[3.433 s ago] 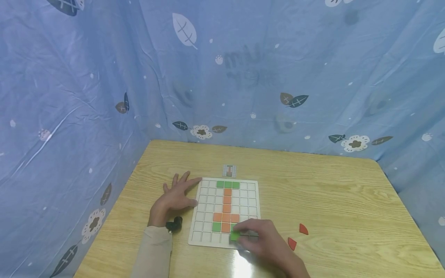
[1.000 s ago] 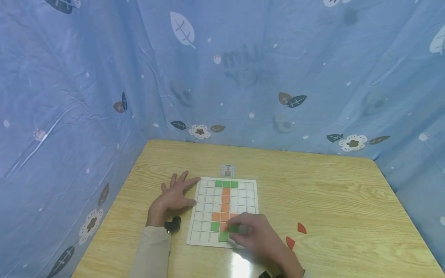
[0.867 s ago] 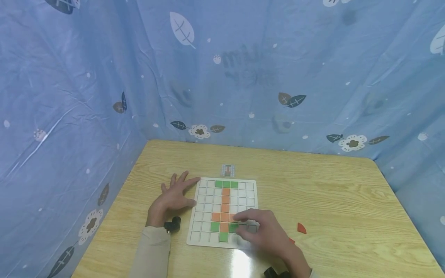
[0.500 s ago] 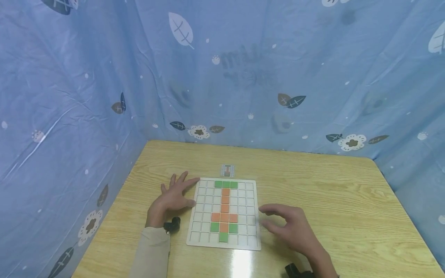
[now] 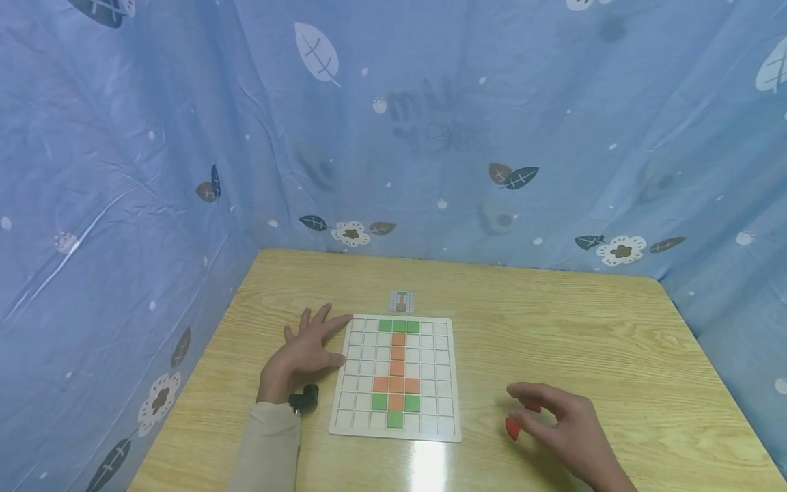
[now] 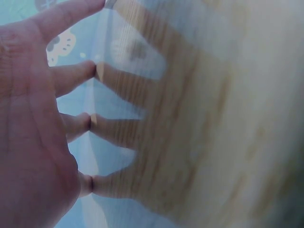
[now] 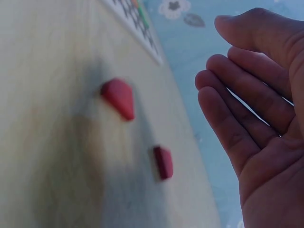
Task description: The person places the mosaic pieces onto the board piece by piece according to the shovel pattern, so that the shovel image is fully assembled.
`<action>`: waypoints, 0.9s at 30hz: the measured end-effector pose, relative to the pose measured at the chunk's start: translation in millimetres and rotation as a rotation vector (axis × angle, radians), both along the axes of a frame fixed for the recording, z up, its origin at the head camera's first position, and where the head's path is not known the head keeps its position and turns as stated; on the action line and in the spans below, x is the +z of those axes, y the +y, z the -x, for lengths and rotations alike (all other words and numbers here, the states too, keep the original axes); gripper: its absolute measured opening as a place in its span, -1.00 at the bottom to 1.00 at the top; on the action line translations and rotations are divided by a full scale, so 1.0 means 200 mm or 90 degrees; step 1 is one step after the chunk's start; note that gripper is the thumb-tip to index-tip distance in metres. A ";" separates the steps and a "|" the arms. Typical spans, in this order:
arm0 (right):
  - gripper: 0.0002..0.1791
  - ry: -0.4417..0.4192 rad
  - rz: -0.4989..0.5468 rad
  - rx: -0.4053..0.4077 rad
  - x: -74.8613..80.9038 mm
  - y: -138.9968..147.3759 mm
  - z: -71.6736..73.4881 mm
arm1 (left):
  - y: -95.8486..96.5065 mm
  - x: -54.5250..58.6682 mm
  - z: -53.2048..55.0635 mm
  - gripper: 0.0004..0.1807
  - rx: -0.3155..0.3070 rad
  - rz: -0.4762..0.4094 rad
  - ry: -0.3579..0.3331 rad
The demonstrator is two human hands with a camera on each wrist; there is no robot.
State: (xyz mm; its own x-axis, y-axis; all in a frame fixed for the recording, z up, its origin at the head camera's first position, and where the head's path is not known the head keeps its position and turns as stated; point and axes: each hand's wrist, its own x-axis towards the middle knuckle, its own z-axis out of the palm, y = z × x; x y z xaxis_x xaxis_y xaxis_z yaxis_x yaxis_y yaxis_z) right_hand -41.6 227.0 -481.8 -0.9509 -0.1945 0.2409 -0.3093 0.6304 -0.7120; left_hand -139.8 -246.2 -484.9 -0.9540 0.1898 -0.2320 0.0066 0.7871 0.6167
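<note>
A white grid board [image 5: 430, 383] lies on the table, with orange square tiles [image 5: 397, 353] in a column and a short row. Green square tiles [image 5: 399, 326] lie at its top and near its bottom. My left hand [image 5: 304, 352] rests spread at the board's left edge, its fingertips touching the tabletop in the left wrist view. To the right of the board, my right hand [image 5: 565, 420] hovers over two red quarter-round pieces [image 5: 512, 428]. In the right wrist view both red pieces [image 7: 119, 97] lie on the table, apart from the hand's relaxed fingers [image 7: 228, 123].
A small printed card [image 5: 402, 301] showing a grid pattern lies behind the board. A wooden table [image 5: 553, 321] carries everything. Blue patterned curtain [image 5: 393, 137] hangs along its back and sides.
My right hand has laid a green tile in the bottom row, let it go, and moved right, off the board to the red pieces. My left hand has stayed in place.
</note>
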 end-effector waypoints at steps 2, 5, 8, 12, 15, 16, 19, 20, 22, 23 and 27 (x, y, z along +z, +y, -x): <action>-0.63 -0.004 -0.002 -0.007 -0.02 0.03 -0.02 | 0.00 0.00 0.00 -0.04 0.001 0.001 0.001; -0.61 0.010 0.017 0.003 -0.04 0.05 -0.05 | 0.00 0.00 0.00 -0.04 0.002 0.002 -0.002; -0.61 0.023 0.036 0.014 -0.06 0.06 -0.06 | 0.00 0.00 0.00 -0.04 0.002 0.004 -0.006; -0.62 0.012 0.042 0.016 -0.08 0.07 -0.08 | 0.00 0.00 0.01 -0.04 0.001 0.006 -0.008; -0.63 -0.011 0.034 0.006 -0.08 0.07 -0.09 | 0.00 -0.01 0.01 -0.03 -0.001 0.005 -0.008; -0.63 -0.016 0.030 0.002 -0.08 0.07 -0.10 | 0.00 -0.01 0.01 -0.03 -0.002 0.005 -0.008; -0.63 -0.019 0.020 -0.006 -0.09 0.07 -0.11 | 0.00 -0.01 0.01 -0.03 -0.003 0.004 -0.007; -0.63 -0.014 0.018 -0.005 -0.10 0.07 -0.11 | 0.00 -0.01 0.01 -0.03 -0.004 0.005 -0.006; -0.61 -0.001 0.021 0.001 -0.11 0.08 -0.11 | 0.00 -0.01 0.01 -0.03 -0.004 0.005 -0.004; -0.60 0.006 0.022 0.005 -0.12 0.08 -0.11 | 0.00 -0.01 0.01 -0.03 -0.004 0.005 -0.004; -0.55 0.018 0.015 0.011 -0.15 0.08 -0.11 | 0.00 0.00 0.01 -0.03 -0.003 0.001 -0.005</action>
